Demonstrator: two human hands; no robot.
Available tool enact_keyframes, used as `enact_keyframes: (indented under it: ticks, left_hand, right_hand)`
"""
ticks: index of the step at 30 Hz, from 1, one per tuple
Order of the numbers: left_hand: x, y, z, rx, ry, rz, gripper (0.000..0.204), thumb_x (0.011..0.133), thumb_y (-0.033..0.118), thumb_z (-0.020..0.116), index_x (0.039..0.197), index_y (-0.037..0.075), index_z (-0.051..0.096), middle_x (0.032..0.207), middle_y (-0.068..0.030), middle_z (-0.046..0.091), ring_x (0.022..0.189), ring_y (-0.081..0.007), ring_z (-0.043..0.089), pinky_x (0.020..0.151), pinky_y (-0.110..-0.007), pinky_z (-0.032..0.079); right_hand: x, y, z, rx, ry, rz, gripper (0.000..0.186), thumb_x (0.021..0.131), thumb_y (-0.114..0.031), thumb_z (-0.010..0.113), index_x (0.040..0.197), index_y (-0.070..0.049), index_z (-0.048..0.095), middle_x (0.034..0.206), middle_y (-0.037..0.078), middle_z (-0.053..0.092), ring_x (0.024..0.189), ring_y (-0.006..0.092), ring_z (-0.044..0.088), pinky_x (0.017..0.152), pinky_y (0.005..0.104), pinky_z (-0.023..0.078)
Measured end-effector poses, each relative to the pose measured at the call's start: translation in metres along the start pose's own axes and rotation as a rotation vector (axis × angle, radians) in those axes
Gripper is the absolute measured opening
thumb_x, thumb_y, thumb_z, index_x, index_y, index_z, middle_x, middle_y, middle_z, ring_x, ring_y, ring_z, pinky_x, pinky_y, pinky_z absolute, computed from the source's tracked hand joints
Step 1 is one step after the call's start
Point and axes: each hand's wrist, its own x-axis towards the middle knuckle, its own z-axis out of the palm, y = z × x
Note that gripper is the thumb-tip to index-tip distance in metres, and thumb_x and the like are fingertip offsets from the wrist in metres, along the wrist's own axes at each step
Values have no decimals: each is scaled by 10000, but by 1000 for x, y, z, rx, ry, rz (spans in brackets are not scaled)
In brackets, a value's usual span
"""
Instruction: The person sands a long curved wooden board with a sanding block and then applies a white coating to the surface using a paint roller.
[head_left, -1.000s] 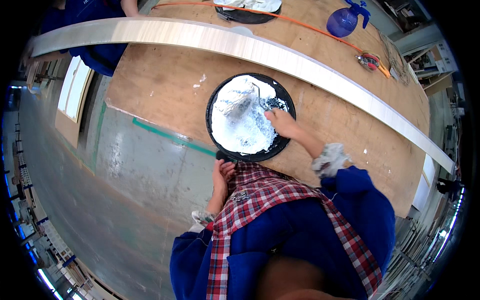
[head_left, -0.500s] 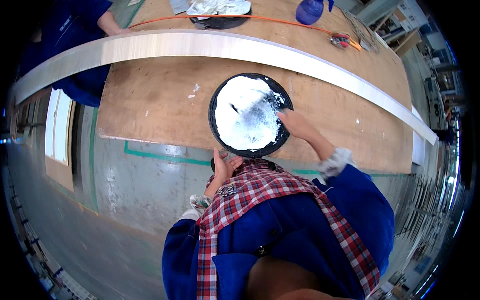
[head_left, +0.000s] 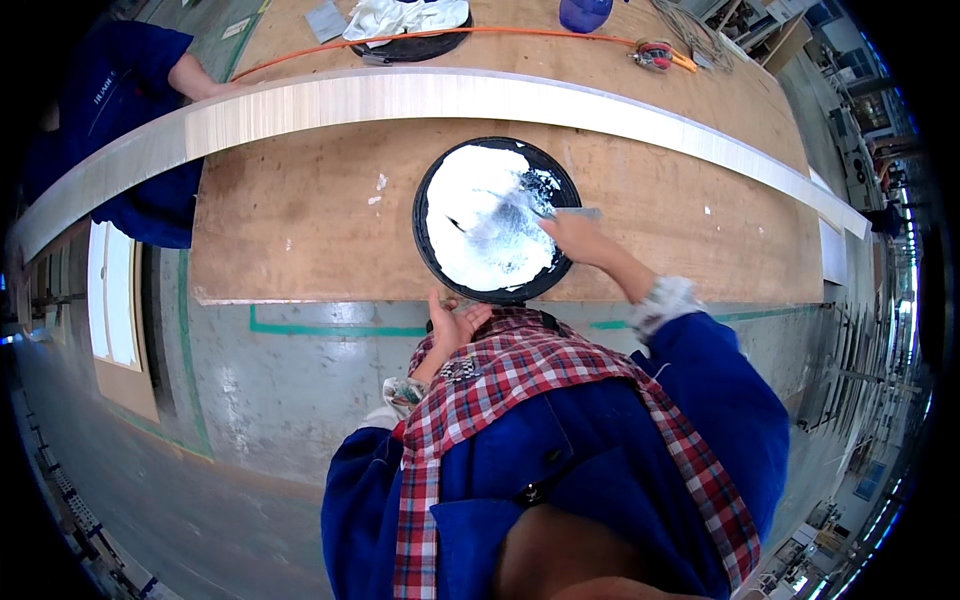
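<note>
A round black pan (head_left: 428, 245) sits at the table's near edge, with thick white paste (head_left: 465, 200) spread over its bottom. On the right side of the paste are thin, scraped patches where black shows through. My right hand (head_left: 580, 240) is closed at the pan's right rim, around what looks like a scraper (head_left: 580, 212) with a flat grey blade; its handle is hidden in the fingers. Just below the pan's near rim, my left hand (head_left: 458, 326) has its fingers stretched out and the palm turned up, holding nothing. Whether it touches the rim is unclear.
A long pale panel strip (head_left: 400, 95) crosses the wooden table (head_left: 300, 220) beyond the pan. At the left, a co-worker's hand (head_left: 215, 88) rests by it. Farther back lie an orange hose (head_left: 540, 33), a black tray (head_left: 430, 46) with white cloth, and a red tool (head_left: 655, 56).
My right hand has shifted slightly left and down over the pan, and the grey blade now shows above it. My left hand stays by the near rim. The view has tilted a little.
</note>
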Motion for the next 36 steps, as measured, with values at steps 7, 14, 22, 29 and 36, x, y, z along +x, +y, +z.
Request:
enact_keyframes:
  ticks: [7,14,22,29,36]
  left_hand:
    - [-6,6,1,10,-36,-31,554,779,596,439,908,93,246,1181,-426,276,1090,-507,387,900,-538,357]
    - [1,13,-1,143,-157,-66,520,804,570,410,859,71,275,1203,-430,253,1117,-518,358,903,-567,350]
    - [-7,39,4,190,-168,-78,495,809,562,399,799,79,290,1101,-395,371,1050,-472,429,897,-512,381]
    - [-7,24,5,241,-124,-131,513,779,535,447,914,59,309,1140,-360,377,1064,-489,421,896,-506,384]
    - [-2,36,-4,123,-106,-92,509,778,542,447,866,58,317,1208,-393,297,1156,-492,321,977,-577,245]
  right_hand:
    - [-22,32,16,-243,-87,-140,315,877,-302,387,951,-42,548,894,233,556,839,400,544,737,484,415]
    - [-17,15,-3,68,-50,177,372,876,-351,400,964,-28,561,960,300,552,933,389,535,787,450,414]
    - [-50,38,44,-19,91,26,452,879,-362,386,878,64,538,775,256,570,753,380,561,677,447,425]
    - [-16,43,66,353,219,97,499,906,-393,321,754,17,561,677,208,561,643,350,544,596,450,406]
    - [-22,28,35,-309,-236,12,415,870,-388,393,1043,-66,590,1047,237,559,1005,349,542,865,439,412]
